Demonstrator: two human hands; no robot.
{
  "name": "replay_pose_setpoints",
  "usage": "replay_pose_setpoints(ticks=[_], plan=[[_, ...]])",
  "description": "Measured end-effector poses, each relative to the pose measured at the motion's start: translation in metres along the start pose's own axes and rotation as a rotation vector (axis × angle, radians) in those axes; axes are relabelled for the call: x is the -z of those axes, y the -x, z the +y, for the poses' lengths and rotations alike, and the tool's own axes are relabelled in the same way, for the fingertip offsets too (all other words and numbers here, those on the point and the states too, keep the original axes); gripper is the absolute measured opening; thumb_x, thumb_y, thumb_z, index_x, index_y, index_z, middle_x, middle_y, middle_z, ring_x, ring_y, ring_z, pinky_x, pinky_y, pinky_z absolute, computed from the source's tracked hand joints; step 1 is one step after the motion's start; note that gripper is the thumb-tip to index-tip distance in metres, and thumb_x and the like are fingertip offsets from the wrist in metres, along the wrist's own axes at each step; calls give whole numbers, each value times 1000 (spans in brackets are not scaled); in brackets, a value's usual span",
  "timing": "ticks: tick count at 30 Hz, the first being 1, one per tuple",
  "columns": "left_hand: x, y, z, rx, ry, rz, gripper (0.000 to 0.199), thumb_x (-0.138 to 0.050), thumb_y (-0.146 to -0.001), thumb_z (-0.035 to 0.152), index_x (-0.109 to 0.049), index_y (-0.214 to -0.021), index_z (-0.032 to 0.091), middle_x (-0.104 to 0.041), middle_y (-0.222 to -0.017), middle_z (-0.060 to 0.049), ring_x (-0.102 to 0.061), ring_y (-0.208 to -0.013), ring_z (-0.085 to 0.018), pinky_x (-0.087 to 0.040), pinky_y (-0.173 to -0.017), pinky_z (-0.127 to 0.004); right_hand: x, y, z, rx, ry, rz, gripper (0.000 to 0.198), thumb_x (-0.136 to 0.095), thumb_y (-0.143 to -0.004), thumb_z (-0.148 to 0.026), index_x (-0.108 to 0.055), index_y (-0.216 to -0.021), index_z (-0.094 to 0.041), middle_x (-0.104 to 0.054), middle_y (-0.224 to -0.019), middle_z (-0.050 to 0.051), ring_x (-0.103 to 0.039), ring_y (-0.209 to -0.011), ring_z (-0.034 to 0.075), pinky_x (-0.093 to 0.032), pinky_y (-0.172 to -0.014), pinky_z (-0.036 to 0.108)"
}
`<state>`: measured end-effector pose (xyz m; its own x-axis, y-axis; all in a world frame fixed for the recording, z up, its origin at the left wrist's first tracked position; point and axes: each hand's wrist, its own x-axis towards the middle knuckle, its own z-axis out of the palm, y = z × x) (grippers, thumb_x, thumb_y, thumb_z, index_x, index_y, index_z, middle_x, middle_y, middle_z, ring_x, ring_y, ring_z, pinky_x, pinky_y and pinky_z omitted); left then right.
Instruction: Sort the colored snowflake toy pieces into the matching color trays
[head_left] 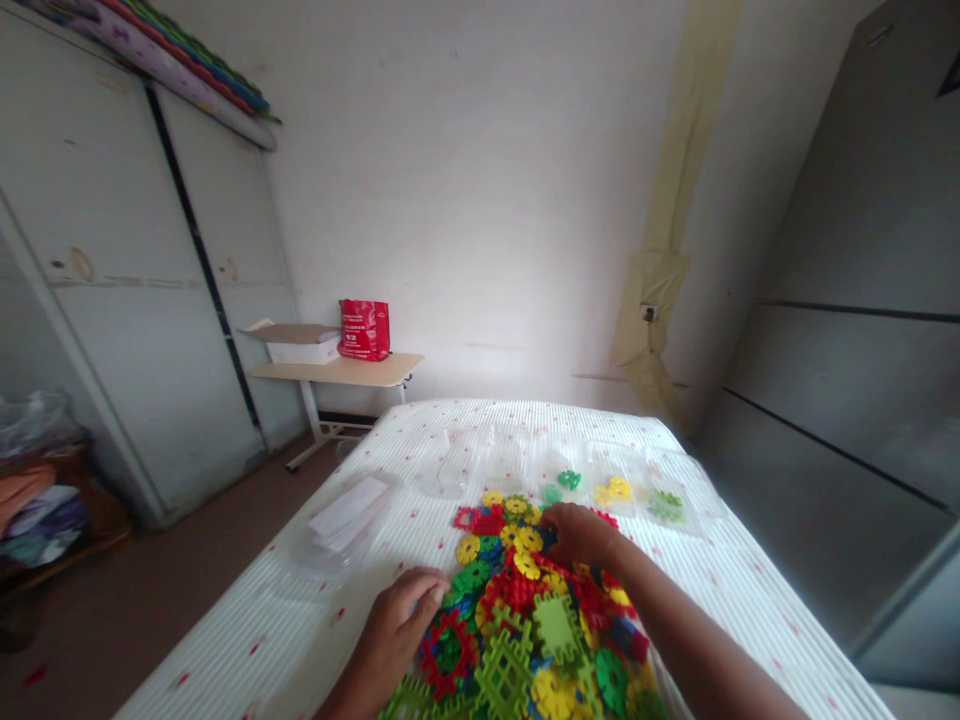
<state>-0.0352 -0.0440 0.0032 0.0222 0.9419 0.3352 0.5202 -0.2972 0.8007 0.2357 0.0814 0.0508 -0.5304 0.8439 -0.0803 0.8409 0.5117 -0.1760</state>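
Toy pieces near the front edge of the sheet look light, stiff, best pinched by rims; left hand and right hand curl fingers, grip unclear.

TXT: wht print, sev. lines, on red bag | LOC: bag on surface nr wall | LEGIB: too sm./blurry, nil readable

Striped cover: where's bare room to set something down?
Bare patches of striped cover: near left, bordered by the papers, left hand and left edge; right, bordered by the right forearm, clear containers and right edge. Crowded: the plastic pieces under the right hand and beside the left, and the containers.
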Motion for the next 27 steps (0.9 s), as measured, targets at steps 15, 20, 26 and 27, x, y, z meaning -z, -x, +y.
replay_pose_setpoints(ticks=[15,20,26,27], plan=[[0,0,1,20,-19,-16,32,-46,-84,43,-68,-83,20,-69,-88,-5,-63,-86,-17,-49,-80,-24,25,14,-1,-16,-5,-76,22,-65,-56,-23,-71,-77,-22,-69,-74,0,-59,-66,16,-35,-53,21],[-1,0,0,15,-19,-21,30,-47,-84,41,-68,-84,20,-69,-88,-5,-62,-86,-17,-49,-80,-23,22,12,2,-44,-9,-73,24,-58,-52,-13,-72,-71,-20,-69,-70,4,-61,-66,20,-36,-52,23],[-1,0,-1,10,-18,-31,31,-45,-85,41,-67,-84,20,-68,-89,-6,-62,-86,-17,-48,-80,-24,25,14,6,-91,-163,-21,20,-54,-59,-12,-68,-73,-17,-67,-71,2,-62,-67,17,-39,-54,22],[-1,0,-1,8,-18,-28,30,-45,-85,41,-67,-84,20,-68,-88,-5,-62,-86,-17,-48,-80,-24,26,15,6,-99,-206,-29,19,-52,-61,-12,-66,-73,-17,-66,-66,1,-61,-62,15,-39,-52,20]])
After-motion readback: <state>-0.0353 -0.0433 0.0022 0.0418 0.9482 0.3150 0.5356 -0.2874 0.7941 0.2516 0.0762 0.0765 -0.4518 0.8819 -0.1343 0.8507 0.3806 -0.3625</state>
